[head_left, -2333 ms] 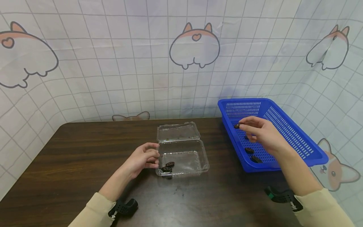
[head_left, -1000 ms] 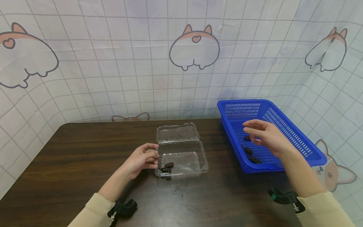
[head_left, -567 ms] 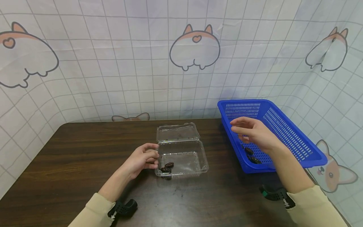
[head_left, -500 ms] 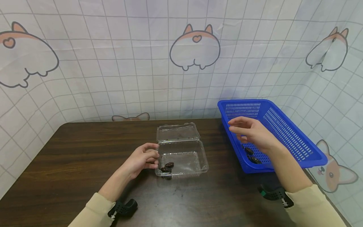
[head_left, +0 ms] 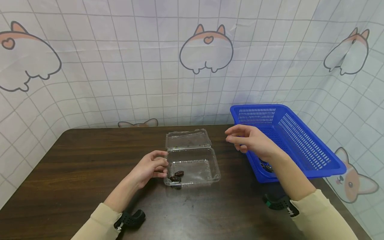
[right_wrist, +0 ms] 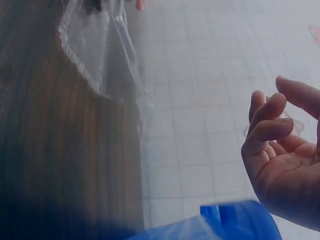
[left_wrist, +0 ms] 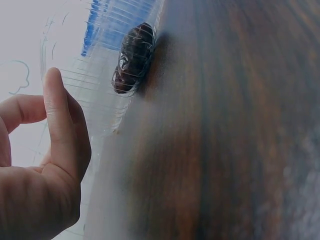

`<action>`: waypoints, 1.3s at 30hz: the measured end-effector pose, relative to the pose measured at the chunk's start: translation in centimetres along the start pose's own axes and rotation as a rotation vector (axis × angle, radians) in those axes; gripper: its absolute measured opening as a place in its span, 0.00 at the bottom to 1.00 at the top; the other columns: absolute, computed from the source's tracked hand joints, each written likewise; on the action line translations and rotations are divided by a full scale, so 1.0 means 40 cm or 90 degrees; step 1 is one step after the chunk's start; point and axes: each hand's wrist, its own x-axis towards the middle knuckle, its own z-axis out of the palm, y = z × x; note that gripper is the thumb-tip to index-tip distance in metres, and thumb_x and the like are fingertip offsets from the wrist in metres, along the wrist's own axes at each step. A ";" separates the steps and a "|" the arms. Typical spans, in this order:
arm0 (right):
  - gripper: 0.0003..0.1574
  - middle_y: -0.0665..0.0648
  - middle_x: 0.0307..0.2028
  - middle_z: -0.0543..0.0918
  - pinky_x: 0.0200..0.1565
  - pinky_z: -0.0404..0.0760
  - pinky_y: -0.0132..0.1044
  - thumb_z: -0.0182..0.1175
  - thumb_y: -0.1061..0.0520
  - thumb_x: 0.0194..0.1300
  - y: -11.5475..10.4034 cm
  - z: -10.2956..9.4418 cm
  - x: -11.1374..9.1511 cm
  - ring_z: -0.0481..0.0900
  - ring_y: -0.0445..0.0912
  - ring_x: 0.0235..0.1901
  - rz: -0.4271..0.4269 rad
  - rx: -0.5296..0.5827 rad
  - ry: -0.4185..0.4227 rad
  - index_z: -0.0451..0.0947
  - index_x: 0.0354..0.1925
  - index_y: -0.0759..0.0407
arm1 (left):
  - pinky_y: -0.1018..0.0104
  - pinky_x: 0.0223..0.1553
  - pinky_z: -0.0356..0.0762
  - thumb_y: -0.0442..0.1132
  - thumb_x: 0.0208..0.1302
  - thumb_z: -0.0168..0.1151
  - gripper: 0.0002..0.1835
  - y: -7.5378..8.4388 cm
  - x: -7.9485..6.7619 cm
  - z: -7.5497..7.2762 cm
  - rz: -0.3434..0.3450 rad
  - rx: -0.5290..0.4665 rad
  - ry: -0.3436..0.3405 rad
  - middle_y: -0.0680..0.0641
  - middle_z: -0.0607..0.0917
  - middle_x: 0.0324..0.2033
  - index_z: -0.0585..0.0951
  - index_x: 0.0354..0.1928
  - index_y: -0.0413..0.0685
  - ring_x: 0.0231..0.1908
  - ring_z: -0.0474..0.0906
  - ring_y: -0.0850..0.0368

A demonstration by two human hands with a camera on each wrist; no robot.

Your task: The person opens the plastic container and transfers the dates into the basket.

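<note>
A clear plastic clamshell box [head_left: 195, 166] lies open on the table, its lid [head_left: 189, 139] folded back. Several dark brown, wrinkled dates [head_left: 179, 173] sit in its near left corner; through the wall, the left wrist view shows glossy dates [left_wrist: 135, 57] close up. My left hand [head_left: 151, 167] touches the box's left side with fingertips, fingers loosely bent. Over the left rim of a blue slotted basket [head_left: 312, 143], my right hand [head_left: 253, 141] hovers with nothing between its loosely curled fingers, as the right wrist view shows. More dates [head_left: 266, 166] lie in the basket, partly hidden by that wrist.
The dark wooden table [head_left: 99, 160] extends left and in front of the box. Behind it hangs a white grid-patterned cloth [head_left: 135, 66] with cartoon animals. The basket stands at the table's right side, with a strip of tabletop between it and the box.
Earlier my right hand held a date above the basket; now its fingers hold none. It has since moved left toward the box. My left hand has stayed at the box's side.
</note>
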 end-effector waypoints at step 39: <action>0.21 0.69 0.43 0.82 0.29 0.76 0.38 0.65 0.59 0.72 0.068 0.250 0.106 0.76 0.49 0.28 0.020 0.015 -0.195 0.78 0.58 0.68 | 0.65 0.33 0.86 0.29 0.69 0.57 0.29 -0.007 0.008 0.001 0.003 0.001 0.005 0.45 0.79 0.36 0.64 0.70 0.32 0.29 0.79 0.57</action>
